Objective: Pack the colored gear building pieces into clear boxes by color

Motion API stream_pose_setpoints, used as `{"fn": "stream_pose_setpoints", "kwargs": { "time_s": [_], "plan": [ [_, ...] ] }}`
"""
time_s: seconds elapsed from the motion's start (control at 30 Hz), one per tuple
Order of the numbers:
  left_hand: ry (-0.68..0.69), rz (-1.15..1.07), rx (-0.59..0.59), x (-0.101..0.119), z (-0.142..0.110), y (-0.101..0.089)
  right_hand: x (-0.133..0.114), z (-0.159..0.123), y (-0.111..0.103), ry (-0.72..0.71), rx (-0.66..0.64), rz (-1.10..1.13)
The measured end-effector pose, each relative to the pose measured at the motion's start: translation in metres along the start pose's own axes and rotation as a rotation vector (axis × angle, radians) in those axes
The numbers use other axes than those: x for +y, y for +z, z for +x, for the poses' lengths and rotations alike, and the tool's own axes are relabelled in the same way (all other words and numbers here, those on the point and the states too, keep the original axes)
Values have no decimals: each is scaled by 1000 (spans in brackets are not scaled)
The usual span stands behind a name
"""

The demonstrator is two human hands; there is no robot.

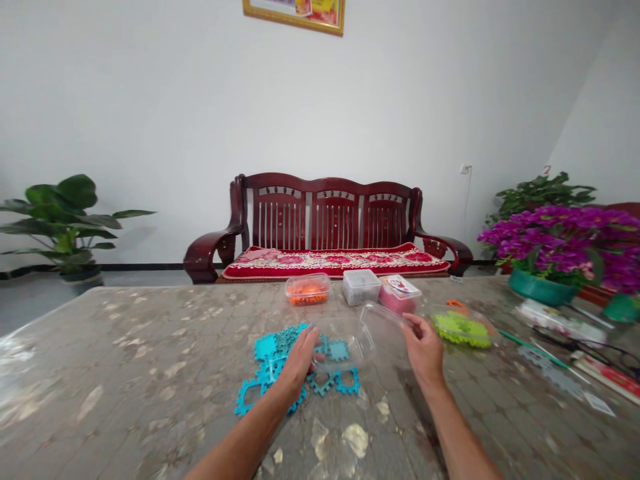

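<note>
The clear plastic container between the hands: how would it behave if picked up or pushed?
The clear plastic container looks thin-walled, so it is probably light for its size and may flex when squeezed. Its smooth surface could slip. Its lid half seems to stand open, so that half may swing when lifted.

the left hand [299, 360] covers some of the blue pieces [335, 381], the wall picture [295, 13] is cut off, and bits in the small box [361, 287] are too tiny to tell.
</note>
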State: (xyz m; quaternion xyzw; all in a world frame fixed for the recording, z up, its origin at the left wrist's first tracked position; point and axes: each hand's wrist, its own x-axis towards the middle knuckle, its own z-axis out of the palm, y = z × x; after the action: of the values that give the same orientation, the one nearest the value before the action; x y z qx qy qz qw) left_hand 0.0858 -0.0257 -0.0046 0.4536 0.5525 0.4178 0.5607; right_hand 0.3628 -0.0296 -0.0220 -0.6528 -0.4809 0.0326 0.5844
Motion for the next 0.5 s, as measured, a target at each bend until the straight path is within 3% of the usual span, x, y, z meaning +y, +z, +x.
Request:
{"fn": "stream_pose_setpoints", "kwargs": {
  "time_s": [0.1, 0.2, 0.37, 0.5],
  "plan": [
    [-4, -11, -3, 0, 1, -1, -32, -16, -4, -295, 69, 167],
    [-13, -27, -5, -1, 1, -2, -59, -36, -7, -449, -1, 164],
    [-44, -68, -26, -2, 5, -4, -74, -60, -4, -552, -285, 259],
    [-92, -146, -104, -1, 12, -10, -71, -61, -2, -525, -450, 354]
  ]
}}
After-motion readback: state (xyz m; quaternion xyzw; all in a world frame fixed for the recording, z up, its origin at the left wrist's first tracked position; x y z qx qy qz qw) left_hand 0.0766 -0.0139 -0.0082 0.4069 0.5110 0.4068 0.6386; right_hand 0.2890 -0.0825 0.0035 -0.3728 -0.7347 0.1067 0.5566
